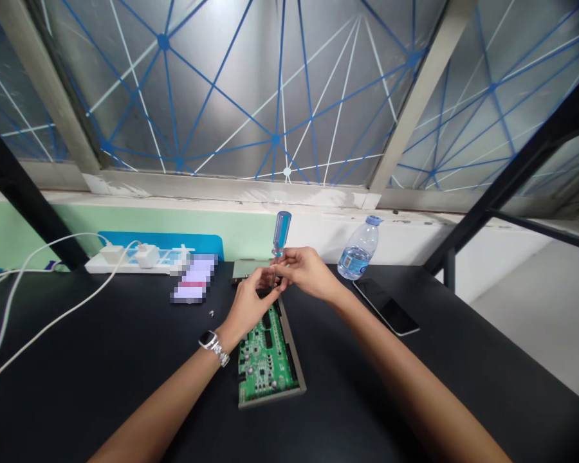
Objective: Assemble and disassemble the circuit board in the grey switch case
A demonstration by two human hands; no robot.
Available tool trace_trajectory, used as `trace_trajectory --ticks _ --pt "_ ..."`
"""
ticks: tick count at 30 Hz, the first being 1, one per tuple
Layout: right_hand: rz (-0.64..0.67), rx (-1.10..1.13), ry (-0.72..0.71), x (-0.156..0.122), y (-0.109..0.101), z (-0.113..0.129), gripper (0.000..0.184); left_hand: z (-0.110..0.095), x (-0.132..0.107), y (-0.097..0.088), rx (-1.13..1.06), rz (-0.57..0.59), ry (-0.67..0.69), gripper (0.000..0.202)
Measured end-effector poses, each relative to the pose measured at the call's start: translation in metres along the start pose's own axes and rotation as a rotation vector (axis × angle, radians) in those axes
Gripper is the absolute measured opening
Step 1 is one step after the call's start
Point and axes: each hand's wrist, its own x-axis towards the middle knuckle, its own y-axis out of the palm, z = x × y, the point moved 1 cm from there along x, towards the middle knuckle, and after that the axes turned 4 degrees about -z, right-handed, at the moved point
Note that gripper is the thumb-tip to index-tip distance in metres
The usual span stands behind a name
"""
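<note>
Across the desk (101, 399), right before you, the circuit board (263, 363) sits in its shallow metal case (295, 381), its long axis running roughly from 6 to 12 o'clock, the right edge leaning toward 11. Taking the board's middle as the dial, with the wall at 12, the blue-handled screwdriver (282, 231) stands nearly upright at 12, over the board's far end, its handle tilted slightly toward 1.

Your right hand (306, 273) has thumb and fingers pinched together on the screwdriver just under its handle; from that palm the shank lies at about 9 o'clock and the board at 7. Your left hand (251, 301) is the nearer one to the board, which extends from it toward 5. Its fingertips gather around the lower shank, but you cannot tell from this view whether they grip it or merely steady it. They also hide the tip, so what it meets, and how squarely, cannot be made out. The relation that counts is the steep shank against the flat board beneath.

A few small metal pieces (211, 314) lie at 10, a dark phone (388, 310) at 2, and a water bottle (356, 254) between 1 and 2.
</note>
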Motion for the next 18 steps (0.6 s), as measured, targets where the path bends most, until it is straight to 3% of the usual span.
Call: trace_trajectory --ticks 6,11,18 --pt "-0.103 -0.069 -0.027 0.0008 0.0057 -0.0059 0.033 0.0054 0.0009 0.0038 0.000 -0.088 -0.029 0.018" --pt "-0.179 -0.207 -0.031 0.0006 0.0087 -0.0088 0.029 0.0079 0.0009 0.0042 -0.076 -0.051 -0.042 0.013" --pt "-0.059 -0.117 -0.002 -0.0007 0.0041 -0.0019 0.032 0.0086 0.0003 -0.0008 -0.020 0.070 -0.019 0.020"
